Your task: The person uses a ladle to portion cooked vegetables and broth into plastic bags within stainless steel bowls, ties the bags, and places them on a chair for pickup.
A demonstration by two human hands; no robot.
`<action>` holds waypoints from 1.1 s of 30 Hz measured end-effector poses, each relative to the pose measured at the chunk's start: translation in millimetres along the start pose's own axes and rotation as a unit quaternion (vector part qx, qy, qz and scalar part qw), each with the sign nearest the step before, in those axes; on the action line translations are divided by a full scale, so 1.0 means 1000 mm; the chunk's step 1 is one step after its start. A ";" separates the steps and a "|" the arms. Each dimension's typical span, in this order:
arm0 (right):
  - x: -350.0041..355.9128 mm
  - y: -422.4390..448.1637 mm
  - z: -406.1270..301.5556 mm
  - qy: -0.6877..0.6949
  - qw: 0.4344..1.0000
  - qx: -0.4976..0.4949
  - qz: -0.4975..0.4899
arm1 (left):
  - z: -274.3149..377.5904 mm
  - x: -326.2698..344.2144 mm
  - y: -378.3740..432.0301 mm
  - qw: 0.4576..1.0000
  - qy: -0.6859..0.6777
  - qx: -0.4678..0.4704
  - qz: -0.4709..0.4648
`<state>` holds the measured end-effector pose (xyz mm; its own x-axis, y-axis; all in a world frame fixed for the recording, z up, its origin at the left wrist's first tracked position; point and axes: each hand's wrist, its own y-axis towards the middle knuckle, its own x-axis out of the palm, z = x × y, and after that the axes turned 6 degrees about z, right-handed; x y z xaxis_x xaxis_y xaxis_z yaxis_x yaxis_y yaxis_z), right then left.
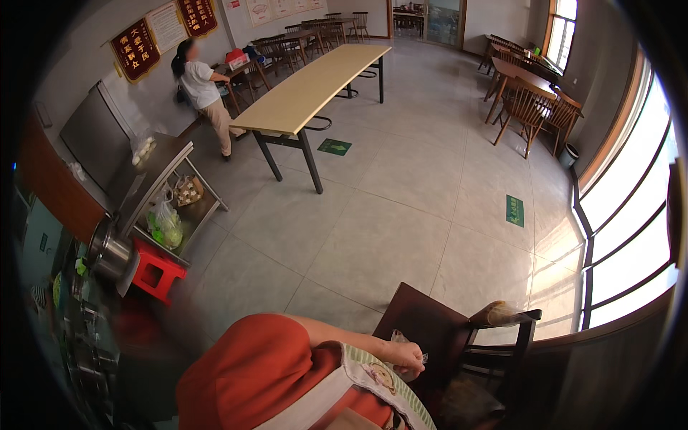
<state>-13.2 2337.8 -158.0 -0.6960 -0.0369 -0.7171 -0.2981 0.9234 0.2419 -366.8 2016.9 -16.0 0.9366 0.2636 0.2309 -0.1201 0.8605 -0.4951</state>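
Note:
My left hand (407, 359) reaches across my body from a red sleeve (252, 360). Its fingers are closed on a crinkled clear plastic bag (398, 337), whose contents are hidden by the hand. Just beneath lies the seat of a dark wooden chair (411, 312). A plastic bag with something brown in it (494, 313) is at the chair's backrest (529, 333). Another clear bag (467, 400), blurred, shows lower down near the backrest. A striped apron with a bear patch (381, 376) covers my front. My right hand is out of view.
A long yellow-topped table (317, 80) stands ahead, with a person (201, 91) beside it. At left are a steel worktable (156, 161) with bagged vegetables (166, 226), a metal pot (110, 250) and a red plastic stool (158, 271). Wooden chairs (529, 107) stand by the right windows.

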 end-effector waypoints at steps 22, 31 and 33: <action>-0.051 -0.012 -0.033 0.216 0.933 0.238 -0.163 | -0.008 -0.006 0.012 0.998 0.047 -0.028 0.017; -0.003 0.029 -0.011 0.309 0.877 0.348 -0.119 | 0.034 -0.011 0.014 0.995 0.046 -0.074 0.039; -0.006 0.040 -0.007 0.268 0.891 0.332 -0.156 | 0.040 -0.003 0.014 0.995 0.042 -0.077 0.046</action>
<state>-25.9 2372.0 -139.3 -0.9121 -0.3437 -0.2237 -0.2031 0.8526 -0.4815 -384.3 2045.2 10.0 0.9486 0.2963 0.1113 -0.1614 0.7554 -0.6351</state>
